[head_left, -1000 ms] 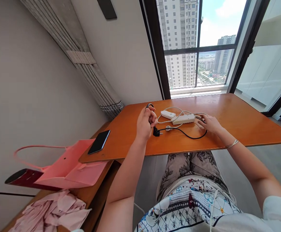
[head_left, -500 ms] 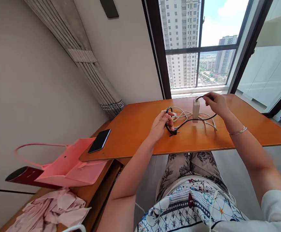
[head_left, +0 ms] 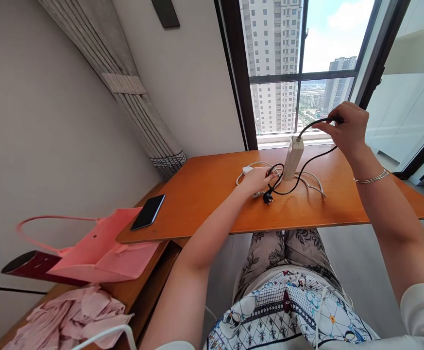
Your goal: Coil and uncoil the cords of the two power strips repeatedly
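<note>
My right hand is raised over the far right of the table, its fingers pinching a black cable. One stretch of this cable runs from the hand to the top of a white oblong power block, which stands tilted; whether its base touches the table I cannot tell. My left hand is low over the table, fingers closed round a loop of the same cable. Just below those fingers is a black plug. White cables lie around the block, with a white plug beside my left hand.
A phone lies at the left end of the orange-brown table. Left of it are a pink bag and a crumpled pink cloth on a lower wooden surface. A window rises behind the table.
My right hand has lifted up and to the right, drawing the cable with it, and the block has tilted and risen. My left hand has shifted right, towards the block.
</note>
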Demonstrator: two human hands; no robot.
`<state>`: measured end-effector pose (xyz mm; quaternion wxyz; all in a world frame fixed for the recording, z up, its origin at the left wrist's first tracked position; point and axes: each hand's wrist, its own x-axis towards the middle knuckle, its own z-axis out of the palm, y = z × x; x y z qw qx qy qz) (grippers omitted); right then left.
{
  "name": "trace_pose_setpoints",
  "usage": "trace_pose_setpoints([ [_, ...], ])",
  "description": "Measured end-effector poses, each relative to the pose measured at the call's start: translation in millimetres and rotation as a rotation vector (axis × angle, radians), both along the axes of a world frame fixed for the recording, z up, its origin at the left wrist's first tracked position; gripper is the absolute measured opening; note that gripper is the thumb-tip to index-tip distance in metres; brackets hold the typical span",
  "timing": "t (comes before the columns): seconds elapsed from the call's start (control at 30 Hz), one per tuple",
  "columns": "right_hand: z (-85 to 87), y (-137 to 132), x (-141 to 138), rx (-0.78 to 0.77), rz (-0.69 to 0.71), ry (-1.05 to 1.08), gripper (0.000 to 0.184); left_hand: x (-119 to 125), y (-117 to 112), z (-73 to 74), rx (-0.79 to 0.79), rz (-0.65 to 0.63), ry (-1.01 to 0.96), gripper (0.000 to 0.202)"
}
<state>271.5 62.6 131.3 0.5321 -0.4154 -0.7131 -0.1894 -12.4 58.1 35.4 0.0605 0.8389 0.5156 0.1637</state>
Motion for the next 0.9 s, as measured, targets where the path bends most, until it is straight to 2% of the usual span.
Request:
trace_pose_setpoints([
  [0.07,-0.3,-1.0,-2.4,0.007,0.042,0.006,0.042,0.0,13.5,-5.7,-0.014,0.086,0.081,0.03],
  [0.13,-1.0,-3.6,-5.3,-0.006,0.096,-0.005,0.049,-0.7,24.2,-8.8,-0.001,0.134,0.008,0.033],
  [0.2,-1.9,-8.2,-10.1,-0.034,0.149,-0.037,0.053,0.3,29.5,-5.9,0.028,0.084,-0.236,0.041],
  [0.27,-3.0,-14.4,-18.0,-0.067,0.192,-0.078,0.057,5.3,26.0,4.0,-0.012,-0.086,-0.568,0.048],
  [0.33,-3.3,-21.2,-28.7,-0.103,0.224,-0.116,0.058,13.7,12.4,19.2,-0.169,-0.307,-0.85,0.056],
  [0.43,-0.8,-31.0,-45.6,-0.172,0.278,-0.145,0.057,26.4,-19.9,43.2,-0.395,-0.523,-0.97,0.059],
  [0.53,2.4,-38.7,-57.0,-0.27,0.379,-0.128,0.05,29.5,-48.0,58.7,-0.559,-0.551,-0.985,0.054],
  [0.6,0.6,-41.2,-59.6,-0.382,0.481,-0.097,0.043,24.5,-57.7,63.5,-0.615,-0.54,-1.038,0.051],
  [0.73,-22.2,-36.9,-56.7,-0.647,0.704,0.082,0.032,4.9,-61.6,68.9,-0.559,-0.451,-1.25,0.048],
  [0.8,-42.9,-32.1,-55.5,-0.734,0.776,0.217,0.031,-4.6,-62.3,72.2,-0.479,-0.366,-1.38,0.046],
  [0.9,-81.6,-26.5,-58.1,-0.836,0.788,0.334,0.031,-13.9,-65.9,76.5,-0.4,-0.276,-1.516,0.041],
])
